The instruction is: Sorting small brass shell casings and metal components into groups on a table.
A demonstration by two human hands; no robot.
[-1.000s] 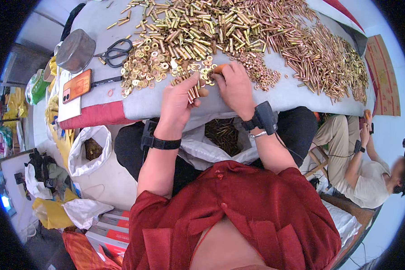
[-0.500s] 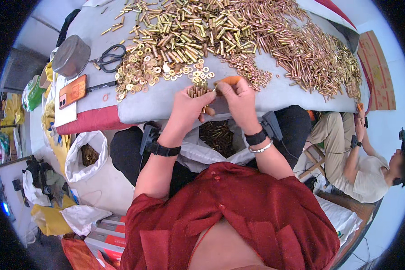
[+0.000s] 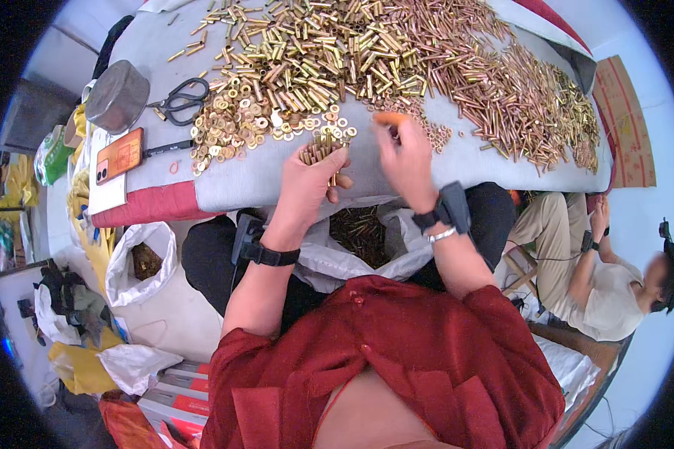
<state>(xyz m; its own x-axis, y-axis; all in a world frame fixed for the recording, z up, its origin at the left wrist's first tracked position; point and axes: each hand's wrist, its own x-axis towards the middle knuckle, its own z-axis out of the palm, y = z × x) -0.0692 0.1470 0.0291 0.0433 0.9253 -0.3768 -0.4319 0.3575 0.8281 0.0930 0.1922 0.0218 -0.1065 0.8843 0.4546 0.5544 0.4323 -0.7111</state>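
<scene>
Head view: left hand (image 3: pixel 307 179) clamped on a bundle of brass tubes (image 3: pixel 320 148) at the grey table (image 3: pixel 262 179) edge, right hand (image 3: pixel 406 161) blurred, fingers' state unclear, beside uncounted brass washers (image 3: pixel 236 123); one scissors (image 3: pixel 181 101), one orange phone (image 3: pixel 118 156), one flat brown carton (image 3: pixel 623 123) far right.

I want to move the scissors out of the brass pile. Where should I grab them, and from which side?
Take the scissors by the black loop handles, coming from the right, the side toward the brass washers. They lie flat with the blades pointing left toward the metal tin.
</scene>
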